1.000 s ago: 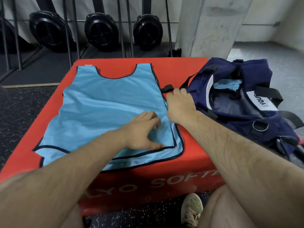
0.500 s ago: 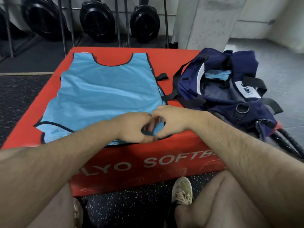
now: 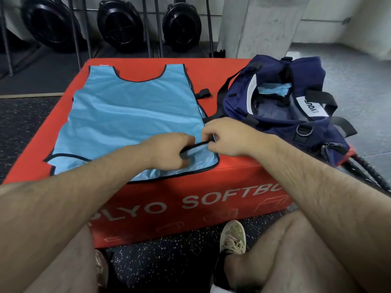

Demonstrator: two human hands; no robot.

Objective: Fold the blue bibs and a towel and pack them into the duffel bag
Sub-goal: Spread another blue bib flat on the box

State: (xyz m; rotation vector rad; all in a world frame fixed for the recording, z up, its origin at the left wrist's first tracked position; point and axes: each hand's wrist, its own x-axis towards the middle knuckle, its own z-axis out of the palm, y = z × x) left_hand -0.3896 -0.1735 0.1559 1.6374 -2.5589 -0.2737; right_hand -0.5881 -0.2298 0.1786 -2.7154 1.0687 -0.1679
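since half a second ago, the black-trimmed edge of the blue bib (image 3: 135,115) has been drawn taut between the left hand (image 3: 169,151) and right hand (image 3: 228,137), each grip pinched on it near the bib's right hem. the bib is otherwise spread flat on the red plyo box (image 3: 190,204), unfolded. something blue is already seen inside the open duffel bag (image 3: 281,115) just beside it; no towel can be made out, so folding and packing are judged to remain.

The front face of the red box (image 3: 190,208) bears white lettering, "LYO SOFTB", cut off at both ends. A white label (image 3: 311,107) on the duffel bag (image 3: 275,115) carries dark lettering, not legible.
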